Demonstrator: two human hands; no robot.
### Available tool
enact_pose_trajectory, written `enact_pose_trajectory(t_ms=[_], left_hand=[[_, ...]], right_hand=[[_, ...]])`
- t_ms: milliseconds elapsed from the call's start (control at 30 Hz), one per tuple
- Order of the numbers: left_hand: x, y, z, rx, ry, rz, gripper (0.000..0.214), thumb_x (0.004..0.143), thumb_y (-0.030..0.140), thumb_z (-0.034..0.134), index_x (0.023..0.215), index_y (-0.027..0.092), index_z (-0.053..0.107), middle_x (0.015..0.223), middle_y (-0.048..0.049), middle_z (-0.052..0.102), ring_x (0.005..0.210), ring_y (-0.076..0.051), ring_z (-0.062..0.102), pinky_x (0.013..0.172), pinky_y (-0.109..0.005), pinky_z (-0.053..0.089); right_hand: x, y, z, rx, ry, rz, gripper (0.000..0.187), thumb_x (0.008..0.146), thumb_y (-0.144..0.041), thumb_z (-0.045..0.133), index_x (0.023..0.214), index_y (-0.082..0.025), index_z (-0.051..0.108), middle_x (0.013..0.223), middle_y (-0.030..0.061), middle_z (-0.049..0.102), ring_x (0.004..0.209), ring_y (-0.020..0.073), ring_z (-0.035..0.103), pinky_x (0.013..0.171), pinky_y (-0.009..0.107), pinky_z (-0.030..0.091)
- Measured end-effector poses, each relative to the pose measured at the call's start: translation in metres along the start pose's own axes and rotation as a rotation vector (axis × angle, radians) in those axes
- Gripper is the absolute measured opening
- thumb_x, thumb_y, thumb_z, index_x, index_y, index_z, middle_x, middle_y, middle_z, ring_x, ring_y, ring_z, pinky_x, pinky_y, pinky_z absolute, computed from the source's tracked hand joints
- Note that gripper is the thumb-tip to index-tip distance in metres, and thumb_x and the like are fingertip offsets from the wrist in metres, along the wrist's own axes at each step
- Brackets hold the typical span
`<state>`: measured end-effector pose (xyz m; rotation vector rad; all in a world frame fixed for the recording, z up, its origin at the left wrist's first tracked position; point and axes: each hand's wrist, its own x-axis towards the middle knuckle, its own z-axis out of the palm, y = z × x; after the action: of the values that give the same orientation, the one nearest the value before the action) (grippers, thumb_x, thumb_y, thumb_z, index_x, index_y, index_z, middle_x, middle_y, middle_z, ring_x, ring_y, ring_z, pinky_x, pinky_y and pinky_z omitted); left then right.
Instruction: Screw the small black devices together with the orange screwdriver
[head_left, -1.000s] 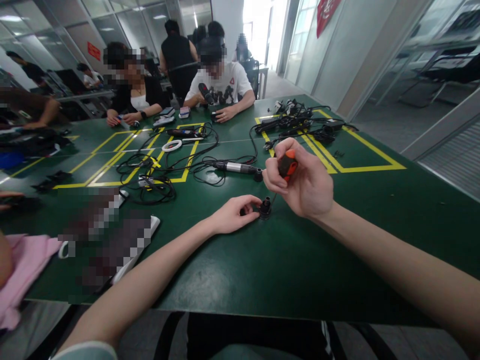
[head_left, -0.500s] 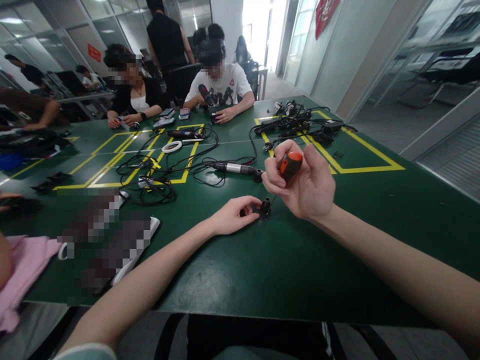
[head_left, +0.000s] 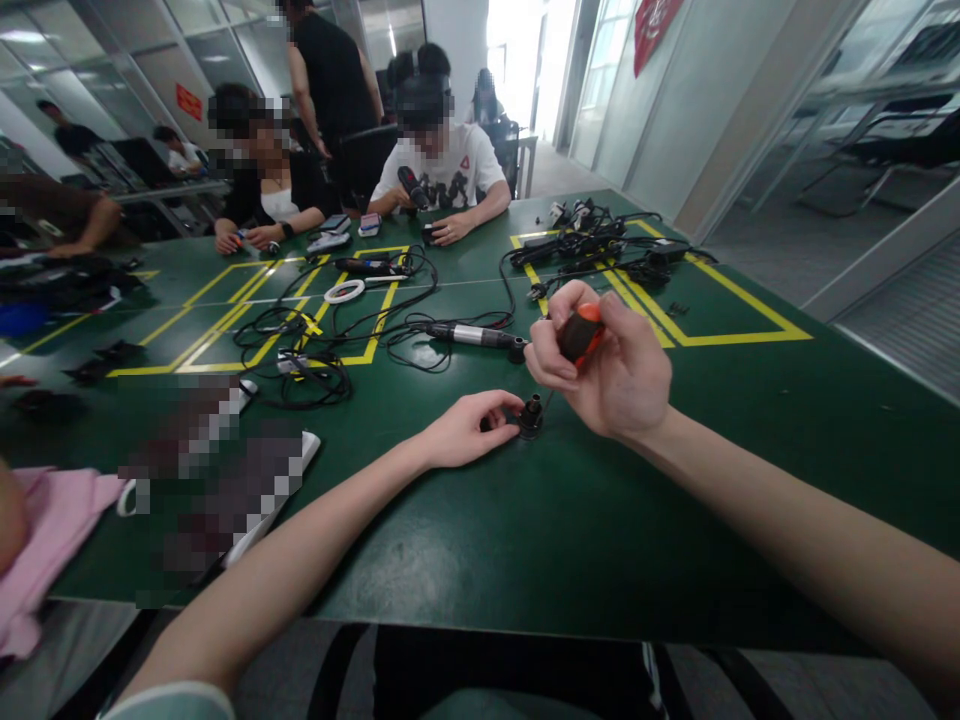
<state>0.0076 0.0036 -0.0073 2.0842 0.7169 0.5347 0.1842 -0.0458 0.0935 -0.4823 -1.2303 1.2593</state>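
Note:
On the green table (head_left: 442,540), my left hand (head_left: 471,430) grips a small black round part (head_left: 531,415) from its left side, between thumb and fingers. The part stands upright, with a narrower neck on top. My right hand (head_left: 611,370) is wrapped round the orange and black handle of a screwdriver (head_left: 581,333). Its thin shaft slants down to the right side of the black part; the tip's exact seat is too small to make out. Just beyond lies a silver and black cylindrical power tool (head_left: 476,337) with a cable.
Tangled black cables (head_left: 311,385) lie at left centre, near a white ring (head_left: 345,291). More cabled tools (head_left: 577,245) are heaped at the back right, with small screws (head_left: 679,308) nearby. Co-workers sit across the table. A pink cloth (head_left: 56,530) hangs at the left edge.
The screwdriver handle has turned in my right hand: its orange and black patches show differently. My left hand and the black part stay in place.

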Motion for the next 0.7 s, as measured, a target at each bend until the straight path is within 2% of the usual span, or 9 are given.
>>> enact_pose_trajectory(t_ms=[133,333,467,567,700], left_hand=[[0.0003,-0.0003,0.0001,-0.003,-0.001,-0.001,0.03,0.097,0.028,0.067,0.124,0.016,0.07,0.09,-0.0023,0.07,0.077,-0.014,0.061,0.079,-0.029,0.054],[0.0003,-0.0008,0.0004,-0.004,0.004,0.003,0.029,0.097,0.028,0.067,0.123,0.016,0.07,0.09,-0.0018,0.069,0.078,-0.014,0.061,0.079,-0.028,0.053],[0.0,-0.0004,0.0,-0.008,0.003,0.003,0.03,0.097,0.027,0.067,0.124,0.015,0.07,0.088,-0.0014,0.068,0.078,-0.014,0.061,0.079,-0.028,0.053],[0.0002,-0.0004,0.0,-0.007,0.001,-0.002,0.03,0.097,0.026,0.067,0.124,0.015,0.07,0.089,-0.0015,0.069,0.078,-0.014,0.061,0.079,-0.028,0.053],[0.0005,-0.0008,0.0003,-0.004,0.004,0.004,0.029,0.096,0.027,0.067,0.123,0.016,0.07,0.09,-0.002,0.069,0.078,-0.014,0.061,0.079,-0.028,0.053]], right_hand=[[0.0006,-0.0016,-0.0009,-0.001,-0.015,0.003,0.047,0.09,-0.066,0.072,0.08,-0.025,0.051,0.054,-0.0078,0.046,0.042,0.0092,0.03,0.044,0.024,0.026],[0.0022,-0.0009,0.0001,0.005,-0.032,0.015,0.06,0.093,-0.077,0.061,0.069,-0.023,0.05,0.049,-0.0063,0.039,0.041,0.0091,0.029,0.042,0.025,0.024],[-0.0004,0.0013,-0.0006,0.053,-0.014,-0.012,0.045,0.094,-0.066,0.068,0.081,-0.025,0.056,0.05,-0.0082,0.042,0.041,0.0091,0.028,0.044,0.024,0.025],[-0.0007,0.0007,-0.0008,0.071,-0.017,-0.014,0.036,0.093,-0.055,0.072,0.083,-0.025,0.056,0.052,-0.008,0.046,0.041,0.0089,0.03,0.045,0.024,0.024],[0.0023,-0.0019,0.0002,0.019,-0.026,0.002,0.051,0.094,-0.067,0.066,0.072,-0.023,0.052,0.052,-0.0062,0.042,0.041,0.0088,0.03,0.043,0.024,0.024]])
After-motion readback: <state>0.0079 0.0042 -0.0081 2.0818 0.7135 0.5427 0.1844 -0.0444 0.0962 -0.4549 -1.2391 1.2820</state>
